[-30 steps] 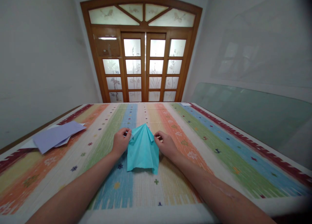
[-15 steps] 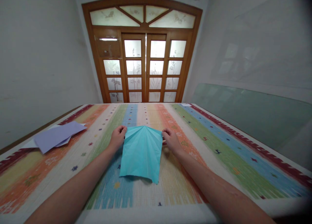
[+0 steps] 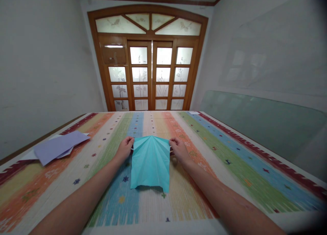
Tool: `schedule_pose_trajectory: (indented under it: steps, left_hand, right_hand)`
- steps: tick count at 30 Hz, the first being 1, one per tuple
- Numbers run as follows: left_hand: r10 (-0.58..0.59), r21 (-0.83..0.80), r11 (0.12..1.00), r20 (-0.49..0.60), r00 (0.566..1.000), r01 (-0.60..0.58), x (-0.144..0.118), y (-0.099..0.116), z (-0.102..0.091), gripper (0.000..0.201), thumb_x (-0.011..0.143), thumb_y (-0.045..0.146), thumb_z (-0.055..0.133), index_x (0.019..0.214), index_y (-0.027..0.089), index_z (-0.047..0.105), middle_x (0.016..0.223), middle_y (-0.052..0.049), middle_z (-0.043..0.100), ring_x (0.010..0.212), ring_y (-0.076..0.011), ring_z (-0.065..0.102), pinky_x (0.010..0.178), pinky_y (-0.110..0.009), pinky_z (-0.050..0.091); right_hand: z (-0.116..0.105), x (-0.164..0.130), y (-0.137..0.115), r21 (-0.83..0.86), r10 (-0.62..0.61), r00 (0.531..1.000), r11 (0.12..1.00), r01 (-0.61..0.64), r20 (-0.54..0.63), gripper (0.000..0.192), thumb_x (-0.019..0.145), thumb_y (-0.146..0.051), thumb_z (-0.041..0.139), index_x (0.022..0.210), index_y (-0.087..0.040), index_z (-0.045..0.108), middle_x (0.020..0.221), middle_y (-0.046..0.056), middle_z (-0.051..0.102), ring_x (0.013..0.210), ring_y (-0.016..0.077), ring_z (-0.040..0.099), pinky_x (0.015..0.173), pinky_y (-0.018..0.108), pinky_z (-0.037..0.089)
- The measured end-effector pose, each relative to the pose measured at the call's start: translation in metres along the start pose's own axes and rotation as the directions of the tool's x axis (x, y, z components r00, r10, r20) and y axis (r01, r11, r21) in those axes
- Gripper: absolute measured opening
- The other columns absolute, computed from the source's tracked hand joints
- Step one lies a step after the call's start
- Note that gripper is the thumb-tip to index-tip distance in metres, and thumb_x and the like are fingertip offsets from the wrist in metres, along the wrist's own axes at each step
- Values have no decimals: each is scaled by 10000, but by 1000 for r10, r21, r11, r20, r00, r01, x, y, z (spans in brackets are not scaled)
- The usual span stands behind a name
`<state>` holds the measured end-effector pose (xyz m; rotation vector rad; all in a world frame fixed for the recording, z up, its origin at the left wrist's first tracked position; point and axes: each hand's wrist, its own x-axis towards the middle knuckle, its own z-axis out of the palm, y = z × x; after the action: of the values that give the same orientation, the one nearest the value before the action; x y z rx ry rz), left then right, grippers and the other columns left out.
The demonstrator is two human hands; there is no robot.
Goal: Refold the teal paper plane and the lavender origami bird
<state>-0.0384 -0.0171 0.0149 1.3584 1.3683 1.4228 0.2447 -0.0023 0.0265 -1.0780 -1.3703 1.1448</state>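
Turquoise paper (image 3: 150,163) seemingly pinched between both hands' grips.

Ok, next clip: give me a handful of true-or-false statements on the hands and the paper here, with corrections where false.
1. Both hands pinch the far corners of the turquoise paper. True: left hand, right hand.
2. The paper is red. False: it is turquoise.
3. The paper shows creases that fan out from its far edge. True.
4. A stack of lilac sheets lies to the right of the hands. False: it lies to the left, on the striped tablecloth.
5. The right hand rests flat on the cloth, off the paper. False: its grip is on the paper's corner.
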Motion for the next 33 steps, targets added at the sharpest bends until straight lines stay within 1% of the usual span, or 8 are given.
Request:
schedule_pose_trajectory:
  steps: [10,17,22,25,29,33]
  left_hand:
    - [-80,-69,994,-16,997,79,-2,-2,4,261,754,429,593,871,204,535,621,46,506,492,-113,508,437,-194,387]
    - [-88,-85,993,-7,996,87,-4,-1,7,285,737,354,599,972,207,533,617,44,551,483,-117,531,456,-198,397]
    - [-58,-55,997,-36,998,56,-4,-1,4,309,741,301,578,1028,202,520,594,56,532,469,-116,520,442,-190,388]
    - [-30,-27,999,-56,998,28,-3,-3,3,293,746,282,576,1019,212,494,573,74,503,443,-109,493,431,-183,373]
    - [19,12,1000,-76,997,-18,-2,-6,4,226,766,317,604,901,229,447,564,87,463,444,-102,464,440,-181,371]
    - [109,77,992,-87,990,-103,-2,-8,4,199,771,320,609,790,220,438,606,69,458,496,-101,459,464,-183,379]
  right_hand:
    - [0,1,4,4,53,999,999,-53,10,147,778,-347,553,827,-217,503,656,-21,568,510,155,618,442,256,505]
    - [1,-1,1,7,73,997,997,-73,8,139,761,-343,543,809,-223,493,636,-24,559,517,153,611,439,244,490]
    - [0,0,0,4,62,998,998,-62,-6,147,753,-345,552,799,-220,492,634,-28,550,509,141,594,436,234,480]
    - [-1,1,1,11,65,998,998,-65,6,148,746,-336,554,808,-222,486,620,-35,540,495,141,588,432,239,480]
    - [0,0,3,27,50,999,998,-50,20,159,720,-297,568,826,-224,475,609,-50,516,508,149,598,466,264,509]
    - [0,1,6,30,-2,1000,1000,2,16,210,724,-285,556,905,-231,465,618,-60,517,520,156,604,489,279,523]
